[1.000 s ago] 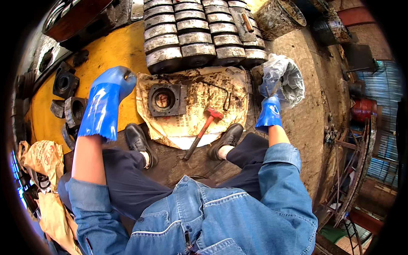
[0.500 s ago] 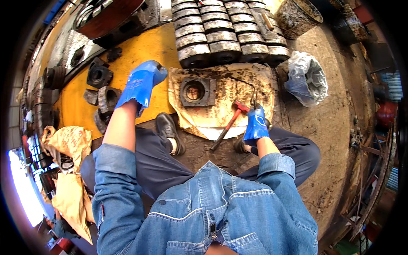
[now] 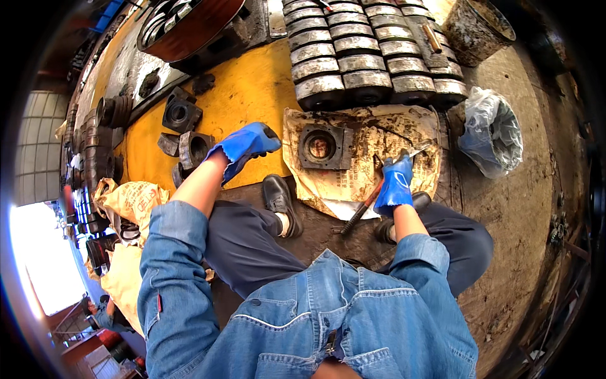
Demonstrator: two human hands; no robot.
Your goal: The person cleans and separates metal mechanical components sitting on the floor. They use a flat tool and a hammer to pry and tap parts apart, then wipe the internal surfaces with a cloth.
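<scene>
My left hand (image 3: 249,144), in a blue rubber glove, hangs over the yellow plate (image 3: 252,82), its fingers loosely bent and nothing visible in them. To its right a square, dirty metal block with a round bore (image 3: 323,146) lies on a stained paper sack (image 3: 360,180). My right hand (image 3: 398,175), gloved alike, is closed on a thin metal tool (image 3: 416,151) whose pale, pointed end sticks out past the fingers; its grip is hidden. Below that hand shows the dark handle of a hammer (image 3: 361,208); the glove covers the hammer's head.
Rows of stacked round metal parts (image 3: 366,76) stand beyond the sack. A dirty bucket (image 3: 476,31) and a clear plastic bag (image 3: 492,132) are at right. Loose metal pieces (image 3: 183,114) lie on the yellow plate; paper sacks (image 3: 136,202) sit at left.
My left hand has come down and right, nearer the bored block. The right hand has tilted its tool rightward and now covers the hammer's red head. The whole view has shifted.
</scene>
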